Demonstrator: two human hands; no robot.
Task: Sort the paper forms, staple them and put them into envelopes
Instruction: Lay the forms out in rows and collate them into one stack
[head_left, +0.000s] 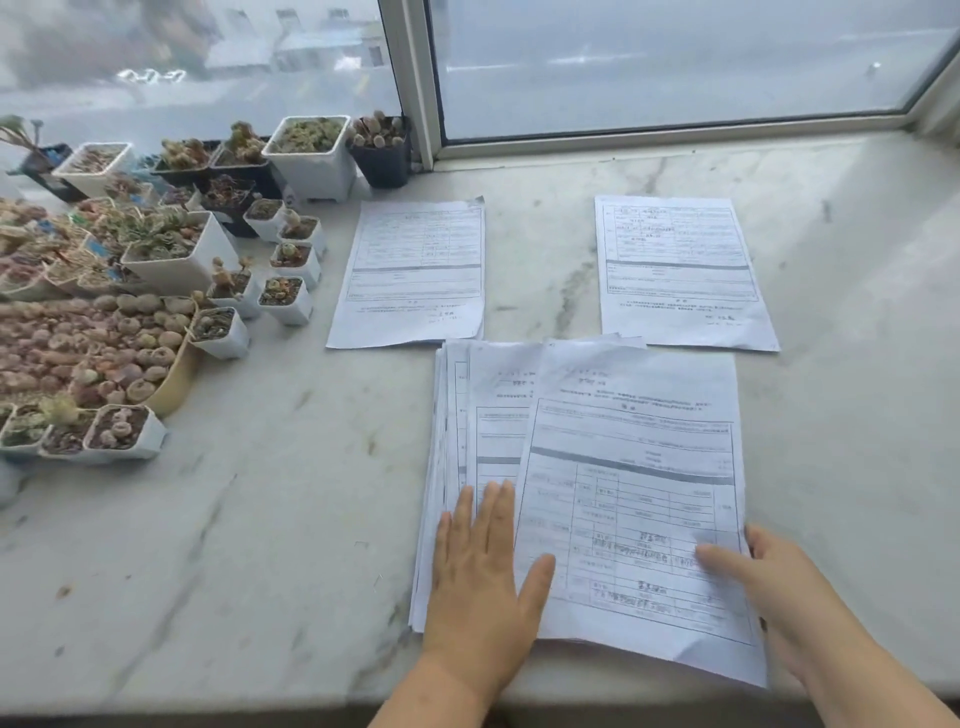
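The stack (457, 441) of forms is lying on the sill (260, 519), near the front edge. The left hand (480, 582) is lying flat on the stack, fingers straight and close together, thumb reaching onto the top sheet (634, 467). The right hand (769, 587) is pinching that sheet's right edge, thumb on top and fingers hidden under it. The sheet is sitting crooked on the stack. Two more forms, left form (410, 275) and right form (680, 270), are lying farther back, well apart. Small pots (291, 260) of plants are standing at the left.

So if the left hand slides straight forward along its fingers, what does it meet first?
Probably more of the fanned stack of forms it presses flat with the left hand; beyond that, likely the far-left form sheet, though depth is unclear.
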